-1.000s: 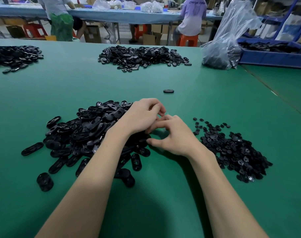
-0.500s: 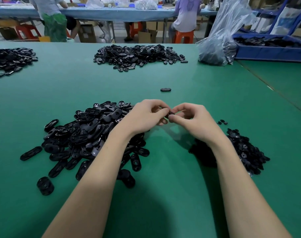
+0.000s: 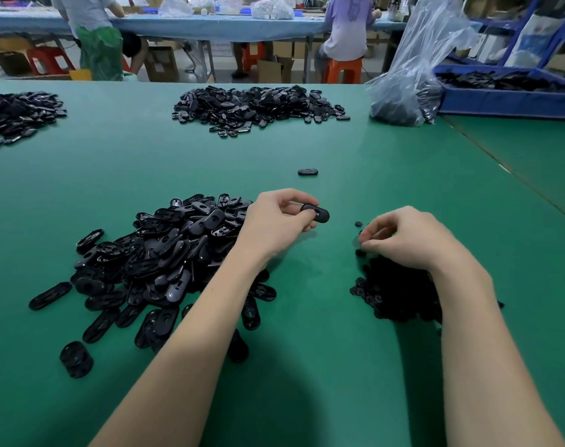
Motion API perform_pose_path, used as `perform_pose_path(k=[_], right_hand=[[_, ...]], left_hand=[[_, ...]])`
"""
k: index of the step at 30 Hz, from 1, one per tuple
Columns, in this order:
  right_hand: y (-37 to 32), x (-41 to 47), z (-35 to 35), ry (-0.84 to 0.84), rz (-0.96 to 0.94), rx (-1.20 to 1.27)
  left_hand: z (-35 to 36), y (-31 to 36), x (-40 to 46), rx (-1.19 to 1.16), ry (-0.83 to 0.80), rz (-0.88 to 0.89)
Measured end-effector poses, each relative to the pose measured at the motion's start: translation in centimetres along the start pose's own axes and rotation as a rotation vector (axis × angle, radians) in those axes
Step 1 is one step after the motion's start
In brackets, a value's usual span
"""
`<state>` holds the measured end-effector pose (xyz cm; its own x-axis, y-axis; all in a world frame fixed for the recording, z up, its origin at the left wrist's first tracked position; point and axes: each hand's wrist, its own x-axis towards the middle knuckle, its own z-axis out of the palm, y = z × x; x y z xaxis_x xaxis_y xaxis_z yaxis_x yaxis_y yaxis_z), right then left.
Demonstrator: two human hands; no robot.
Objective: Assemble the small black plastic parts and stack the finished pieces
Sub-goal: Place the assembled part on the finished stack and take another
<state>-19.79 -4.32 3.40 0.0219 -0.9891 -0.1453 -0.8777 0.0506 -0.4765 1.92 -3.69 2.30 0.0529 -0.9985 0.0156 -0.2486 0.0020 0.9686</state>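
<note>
My left hand (image 3: 276,222) pinches a black oval plastic piece (image 3: 316,213) above the green table (image 3: 307,366), just right of a big pile of oval shells (image 3: 165,253). My right hand (image 3: 403,235) hovers with curled fingers over the pile of small round black parts (image 3: 390,291); its fingertips close together at the pile's far edge, and whether they hold a part is hidden. A short stack of finished pieces (image 3: 76,359) stands at the front left. One lone oval piece (image 3: 307,171) lies farther out.
Another heap of oval parts (image 3: 258,104) lies at the table's far middle, one more heap (image 3: 16,114) at the far left. A clear plastic bag (image 3: 413,69) of parts and a blue bin (image 3: 507,98) stand at the far right. Two people work at a blue table behind.
My hands were joined over one piece half a second ago. They have parted: the left keeps the oval piece, the right has moved right and down over the small round parts.
</note>
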Motion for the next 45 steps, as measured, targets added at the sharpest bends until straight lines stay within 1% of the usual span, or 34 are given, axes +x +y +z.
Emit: perform_pose_path(k=[4, 8, 13, 18, 20, 26, 30, 38, 45], right_hand=[[-0.4, -0.2, 0.3, -0.085, 0.018, 0.003], [-0.4, -0.1, 0.5, -0.048, 0.029, 0.001], [-0.7, -0.1, 0.8, -0.055, 0.001, -0.019], [-1.2, -0.2, 0.9, -0.033, -0.048, -0.015], [-1.3, -0.1, 0.9, -0.005, -0.088, 0.051], [-2.1, -0.1, 1.4, 0.135, -0.195, 0.416], [-2.8, 0.0, 2.4, 0.206, -0.23, 0.436], [-3.0, 0.3, 3.7, 0.12, -0.249, 0.581], [-3.2, 0.5, 4.4, 0.171, -0.21, 0.634]], left_hand=[[0.0, 0.0, 0.0, 0.04, 0.01, 0.003], [-0.2, 0.0, 0.1, 0.034, 0.017, 0.007], [-0.2, -0.2, 0.2, -0.004, 0.041, 0.03], [-0.1, -0.9, 0.3, -0.069, 0.012, -0.008], [-0.1, -1.0, 0.4, -0.116, -0.002, -0.026], [-0.1, -1.3, 0.6, -0.176, -0.03, -0.061], [-0.2, -1.3, 0.4, -0.187, -0.044, -0.058], [0.0, -1.4, 0.0, -0.201, -0.077, -0.069], [0.2, -1.4, -0.1, -0.204, -0.081, -0.062]])
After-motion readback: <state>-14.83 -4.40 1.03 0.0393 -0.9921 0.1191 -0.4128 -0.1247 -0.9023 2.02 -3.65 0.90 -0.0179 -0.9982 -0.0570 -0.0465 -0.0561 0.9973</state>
